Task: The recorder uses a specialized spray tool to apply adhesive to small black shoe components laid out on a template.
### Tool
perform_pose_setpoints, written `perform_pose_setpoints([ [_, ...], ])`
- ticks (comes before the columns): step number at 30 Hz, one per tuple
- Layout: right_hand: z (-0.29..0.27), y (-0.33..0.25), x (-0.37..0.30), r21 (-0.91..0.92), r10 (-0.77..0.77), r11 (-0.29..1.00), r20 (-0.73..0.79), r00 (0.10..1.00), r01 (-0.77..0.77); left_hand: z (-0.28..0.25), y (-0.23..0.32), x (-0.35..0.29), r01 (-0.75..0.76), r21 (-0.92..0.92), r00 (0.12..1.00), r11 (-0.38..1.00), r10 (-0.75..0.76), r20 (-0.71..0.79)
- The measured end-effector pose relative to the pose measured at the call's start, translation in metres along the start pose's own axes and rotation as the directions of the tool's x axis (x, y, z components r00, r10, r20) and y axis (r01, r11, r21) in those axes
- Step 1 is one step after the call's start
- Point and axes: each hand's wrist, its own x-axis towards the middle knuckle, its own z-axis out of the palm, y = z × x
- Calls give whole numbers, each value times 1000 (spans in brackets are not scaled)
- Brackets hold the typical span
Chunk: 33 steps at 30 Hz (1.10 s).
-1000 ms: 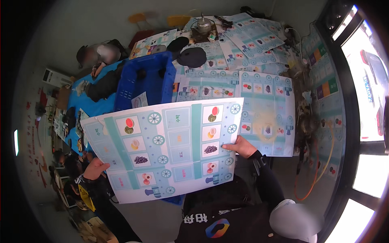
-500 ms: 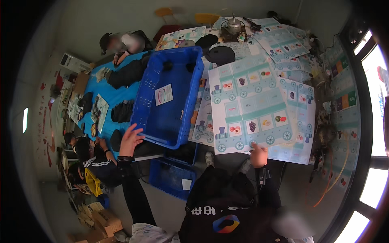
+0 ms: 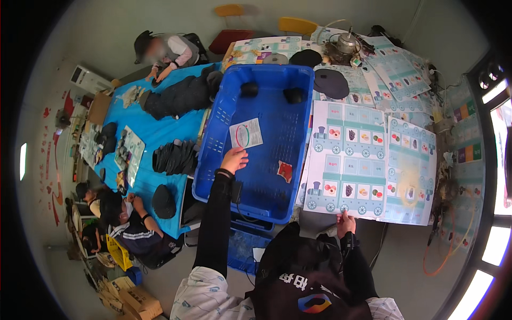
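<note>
My left hand (image 3: pixel 235 160) reaches over a big blue plastic crate (image 3: pixel 260 213), its fingers curled closed. Just beyond the fingertips lies a white card (image 3: pixel 253 133) with a red and green ring; I cannot tell whether they touch it, and whatever the fingers hold is hidden. A small red and white piece (image 3: pixel 285 171) and two black pieces, one a rounded lump (image 3: pixel 293 95), also lie in the crate. My right hand (image 3: pixel 346 224) pinches the near edge of a printed sheet (image 3: pixel 346 165) with trains and fruit pictures, thumb on top.
More printed sheets (image 3: pixel 408 176) cover the table at right, with dark caps (image 3: pixel 331 84) and a metal pot (image 3: pixel 348 42) farther back. A blue table (image 3: pixel 176 128) at left holds stacked black caps (image 3: pixel 175 157). People sit around it. Another blue crate (image 3: pixel 242 250) stands below.
My left hand has moved from the crate's left side, fingers spread, to over its inside, fingers curled. The sheet at my right hand now appears lower and flatter. The whole view has shifted.
</note>
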Motion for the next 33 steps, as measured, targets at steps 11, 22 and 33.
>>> perform_pose_setpoints([
  [11, 4, -3, -26, -687, 154, 721, 37, 987, -87, 25, 78, 297, 4, -653, 967, 757, -169, -190],
  [22, -67, -30, -122, -492, 6, 855, -306, 952, -164, 156, 86, 300, -150, -318, 989, 936, 144, -44],
  [33, -11, -94, -126, -625, -34, 780, -96, 995, -34, 178, 92, 311, -348, 720, 775, 601, 616, -139],
])
